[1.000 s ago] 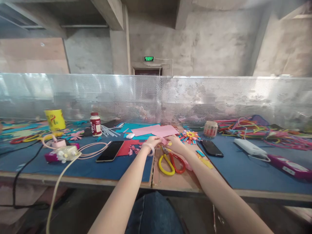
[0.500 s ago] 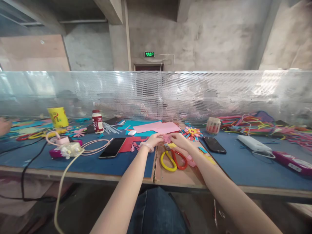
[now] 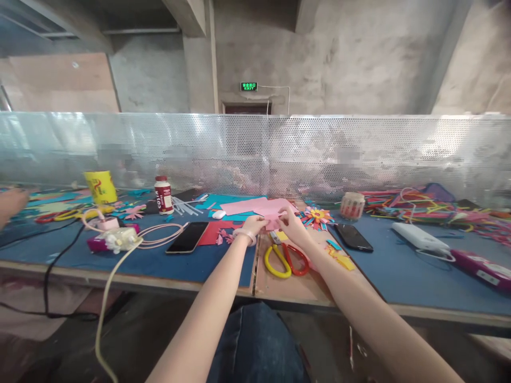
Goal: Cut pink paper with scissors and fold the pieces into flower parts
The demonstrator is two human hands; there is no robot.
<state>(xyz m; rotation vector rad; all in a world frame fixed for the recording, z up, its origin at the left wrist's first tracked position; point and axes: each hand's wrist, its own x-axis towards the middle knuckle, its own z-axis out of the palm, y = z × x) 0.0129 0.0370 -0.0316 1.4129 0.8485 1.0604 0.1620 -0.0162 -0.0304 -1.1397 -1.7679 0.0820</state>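
Observation:
Both my hands pinch a small piece of pink paper (image 3: 271, 221) between them, above the middle of the table. My left hand (image 3: 254, 225) has its fingers closed on the paper's left side. At its right side, my right hand (image 3: 292, 225) grips the edge between thumb and fingers. Scissors (image 3: 286, 260) with one yellow and one red handle lie just below, their blades partly covered by my hands. Larger pink paper sheets (image 3: 243, 206) rest behind on blue paper. To the right sits a layered paper flower (image 3: 316, 216) with a yellow centre.
Left of my hands are a phone (image 3: 188, 237), red paper (image 3: 209, 234), a coffee bottle (image 3: 163, 196) and a power strip (image 3: 115, 239) with cables. To the right lie another phone (image 3: 353, 237), a jar (image 3: 352, 206) and a white power bank (image 3: 421, 237). Another person's hand (image 3: 11, 205) shows far left.
My right hand has lifted slightly and turned, and the pink paper now shows more between my hands. The view has shifted a little left. The other person's hand reaches further in.

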